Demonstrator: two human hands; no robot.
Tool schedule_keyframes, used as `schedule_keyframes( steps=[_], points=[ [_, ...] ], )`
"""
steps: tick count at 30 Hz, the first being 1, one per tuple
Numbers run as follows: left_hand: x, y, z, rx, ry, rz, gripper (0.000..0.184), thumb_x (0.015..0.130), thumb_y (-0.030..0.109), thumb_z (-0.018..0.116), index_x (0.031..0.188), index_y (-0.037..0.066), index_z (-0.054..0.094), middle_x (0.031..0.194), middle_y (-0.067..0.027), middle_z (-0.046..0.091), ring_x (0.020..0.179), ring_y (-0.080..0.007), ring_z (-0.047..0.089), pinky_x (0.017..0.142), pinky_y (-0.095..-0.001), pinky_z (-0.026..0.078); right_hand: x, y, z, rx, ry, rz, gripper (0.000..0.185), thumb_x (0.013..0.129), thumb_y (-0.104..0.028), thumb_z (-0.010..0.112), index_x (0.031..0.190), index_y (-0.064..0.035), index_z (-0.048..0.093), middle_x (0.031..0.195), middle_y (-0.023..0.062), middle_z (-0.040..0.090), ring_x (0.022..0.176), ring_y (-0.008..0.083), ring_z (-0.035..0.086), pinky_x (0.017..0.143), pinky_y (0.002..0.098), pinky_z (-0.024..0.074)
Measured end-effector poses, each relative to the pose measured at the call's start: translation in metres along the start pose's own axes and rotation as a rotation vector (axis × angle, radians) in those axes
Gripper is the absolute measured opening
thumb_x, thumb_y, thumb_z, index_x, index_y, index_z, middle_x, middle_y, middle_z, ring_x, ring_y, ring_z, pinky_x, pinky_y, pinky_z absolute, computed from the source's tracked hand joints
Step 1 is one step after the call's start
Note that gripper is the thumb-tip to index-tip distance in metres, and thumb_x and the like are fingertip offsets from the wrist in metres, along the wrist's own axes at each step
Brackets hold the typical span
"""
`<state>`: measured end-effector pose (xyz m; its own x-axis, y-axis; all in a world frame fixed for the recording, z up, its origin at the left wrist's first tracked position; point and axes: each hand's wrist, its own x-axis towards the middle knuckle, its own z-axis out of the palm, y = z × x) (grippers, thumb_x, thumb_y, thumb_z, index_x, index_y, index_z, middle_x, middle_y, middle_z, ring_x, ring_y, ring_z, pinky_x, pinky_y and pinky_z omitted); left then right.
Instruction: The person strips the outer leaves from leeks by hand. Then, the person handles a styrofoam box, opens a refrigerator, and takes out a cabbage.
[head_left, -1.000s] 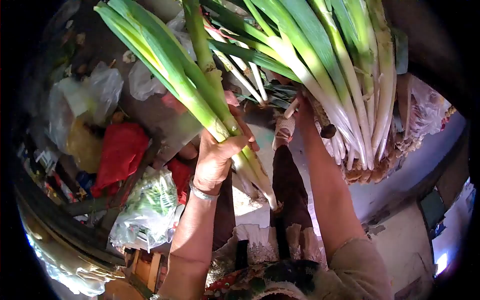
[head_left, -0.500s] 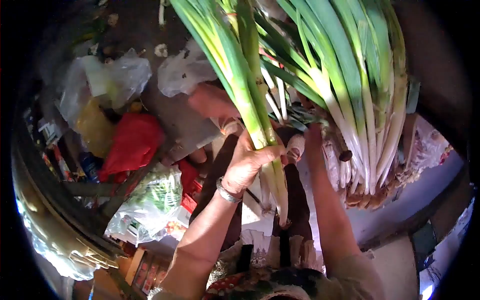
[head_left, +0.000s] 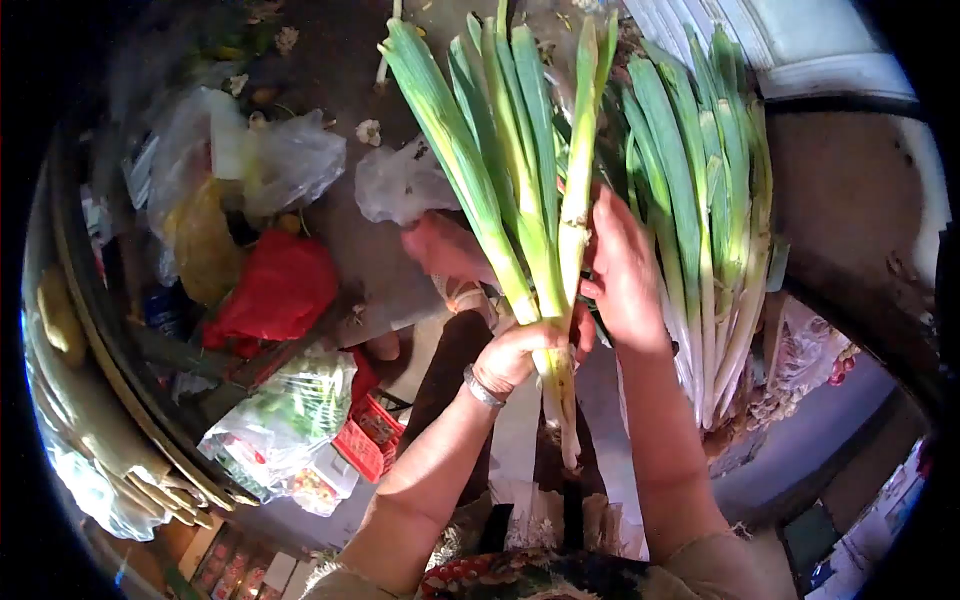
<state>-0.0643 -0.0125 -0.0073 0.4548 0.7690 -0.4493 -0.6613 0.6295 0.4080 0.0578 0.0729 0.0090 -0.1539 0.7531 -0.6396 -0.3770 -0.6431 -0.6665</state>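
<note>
My left hand (head_left: pixel 515 355) is closed around the white lower shafts of a small bunch of leeks (head_left: pixel 530 250). Their green tops fan out away from me, and the root ends poke out below my fist. Beside the bunch's rightmost stalk is my right hand (head_left: pixel 625 275), fingers extended and apart. Whether its fingertips touch that stalk, I cannot make out. A larger pile of leeks (head_left: pixel 700 230) lies to the right, green tops pointing away and white ends toward me.
On the left are a red bag (head_left: pixel 280 285), clear plastic bags (head_left: pixel 290 165) and a bag of greens (head_left: pixel 300 400) by a red basket (head_left: pixel 370 440). Garlic-like bulbs (head_left: pixel 785 395) lie at right. A dark curved rim (head_left: pixel 100 340) runs along the left side.
My right hand has come up from beside the large pile to the held bunch. The bunch's tops now spread wider, with a stalk showing at its right. The view has shifted.
</note>
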Motion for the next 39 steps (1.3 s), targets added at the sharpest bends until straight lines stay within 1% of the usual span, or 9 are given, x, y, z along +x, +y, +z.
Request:
schedule_keyframes(
  steps=[6,11,16,20,24,27,33,37,39],
  points=[
    [-0.005,0.013,-0.009,-0.076,-0.125,0.021,0.076,0.074,0.025,0.058,0.141,0.004,0.029,0.086,-0.0125,0.059,0.074,-0.0191,0.055,0.065,-0.0286,0.045,0.034,-0.006,0.024,0.155,-0.197,-0.071,0.042,0.093,-0.028,0.058,0.128,-0.0055,0.050,0.102,0.0030,0.060,0.086,0.0119,0.058,0.074,0.0253,0.0479],
    [-0.007,0.014,-0.009,-0.099,-0.073,0.020,0.071,0.075,0.022,0.057,0.138,0.002,0.034,0.086,-0.0114,0.058,0.074,-0.0191,0.056,0.067,-0.0282,0.046,0.046,-0.004,0.039,-0.287,-0.065,-0.373,0.040,0.092,-0.032,0.060,0.120,-0.0037,0.056,0.093,0.0025,0.062,0.081,0.0107,0.055,0.073,0.0259,0.0445],
    [-0.007,0.018,-0.002,0.112,0.146,0.049,0.056,0.070,0.012,0.058,0.122,-0.004,0.048,0.081,-0.0057,0.056,0.074,-0.0141,0.053,0.071,-0.0272,0.045,0.066,-0.031,0.053,-1.047,0.258,-0.519,0.036,0.091,-0.037,0.054,0.095,-0.0028,0.063,0.074,0.0202,0.063,0.071,0.0381,0.062,0.060,0.0428,0.0459],
    [-0.004,0.015,-0.011,0.073,0.137,0.117,0.053,0.075,0.014,0.063,0.125,0.002,0.050,0.079,-0.0025,0.055,0.071,-0.0121,0.054,0.063,-0.0267,0.047,0.082,-0.029,0.055,-0.986,0.347,-0.820,0.028,0.090,-0.027,0.057,0.079,-0.0020,0.059,0.069,0.0175,0.059,0.062,0.0357,0.057,0.057,0.0430,0.0427],
    [0.001,0.006,-0.012,0.053,0.214,0.134,0.048,0.072,0.010,0.061,0.119,0.003,0.053,0.076,-0.0024,0.056,0.067,-0.0119,0.053,0.059,-0.0266,0.045,0.090,-0.006,0.062,-0.535,0.314,-0.871,0.016,0.091,-0.016,0.057,0.089,-0.0007,0.062,0.072,0.0105,0.057,0.066,0.0239,0.054,0.062,0.0363,0.0430],
    [-0.003,0.011,-0.007,0.019,0.264,0.080,0.046,0.071,0.009,0.061,0.116,0.004,0.054,0.075,-0.0021,0.056,0.066,-0.0123,0.053,0.059,-0.0266,0.045,0.096,0.001,0.053,-0.615,0.398,-1.059,0.013,0.091,-0.015,0.058,0.093,-0.0029,0.064,0.082,0.0062,0.058,0.076,0.0176,0.052,0.068,0.0313,0.0419],
    [-0.003,0.010,-0.005,-0.100,0.280,0.015,0.042,0.069,0.009,0.060,0.111,0.004,0.054,0.072,-0.0030,0.054,0.061,-0.0139,0.053,0.057,-0.0280,0.046,0.068,0.009,0.053,-0.221,0.111,-0.669,0.012,0.094,-0.015,0.055,0.098,-0.0033,0.059,0.094,0.0000,0.056,0.084,0.0094,0.051,0.076,0.0244,0.0422],
    [0.000,0.017,-0.014,-0.372,0.209,0.120,0.039,0.070,0.012,0.057,0.108,0.003,0.051,0.071,-0.0064,0.054,0.059,-0.0204,0.056,0.057,-0.0309,0.048,0.031,0.040,0.042,0.277,0.152,-0.340,0.029,0.096,-0.030,0.053,0.075,-0.0099,0.046,0.067,-0.0029,0.042,0.069,0.0119,0.042,0.066,0.0271,0.0367],
    [0.000,0.023,-0.024,-0.418,0.130,0.161,0.041,0.070,0.012,0.056,0.110,0.004,0.050,0.070,-0.0071,0.052,0.058,-0.0225,0.056,0.058,-0.0322,0.049,0.030,0.048,0.015,0.101,0.122,-0.341,0.038,0.095,-0.034,0.053,0.067,-0.0129,0.040,0.063,-0.0027,0.036,0.061,0.0106,0.035,0.057,0.0272,0.0305]
  ],
)
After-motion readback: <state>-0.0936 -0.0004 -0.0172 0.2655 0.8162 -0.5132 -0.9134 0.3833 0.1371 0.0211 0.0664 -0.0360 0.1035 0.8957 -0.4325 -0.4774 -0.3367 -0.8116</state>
